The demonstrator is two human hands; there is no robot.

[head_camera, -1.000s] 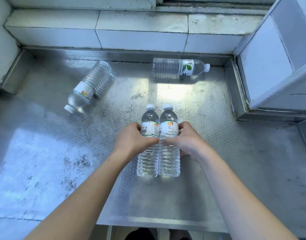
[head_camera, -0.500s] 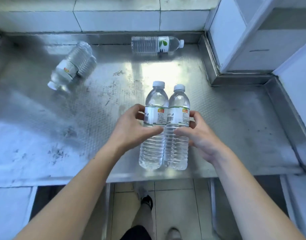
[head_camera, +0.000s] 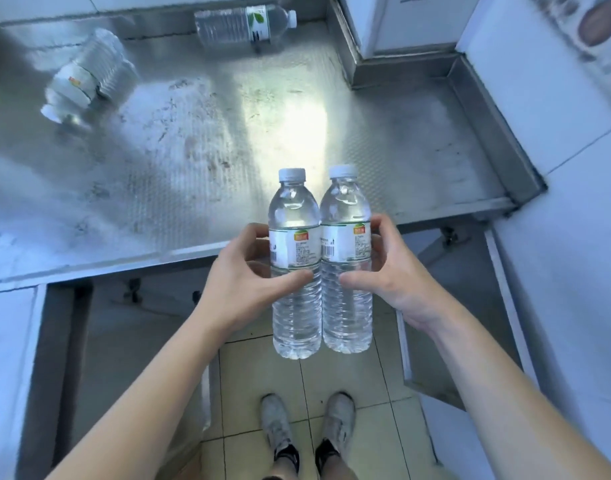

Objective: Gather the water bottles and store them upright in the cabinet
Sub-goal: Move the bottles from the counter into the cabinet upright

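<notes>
Two clear water bottles with white caps and white labels stand upright side by side in the air, past the front edge of the steel counter. My left hand grips the left bottle round its label. My right hand grips the right bottle the same way. Another bottle lies on its side at the counter's far left. One more bottle, with a green leaf on its label, lies along the back wall.
Below the counter an open cabinet bay shows, with a steel door swung out at the right. A white appliance stands at the right. My two shoes stand on the tiled floor.
Both hands have lifted the two bottles off the counter and drawn them toward me, past the counter's front edge. The view has tilted down, so the floor and the cabinet opening show.
</notes>
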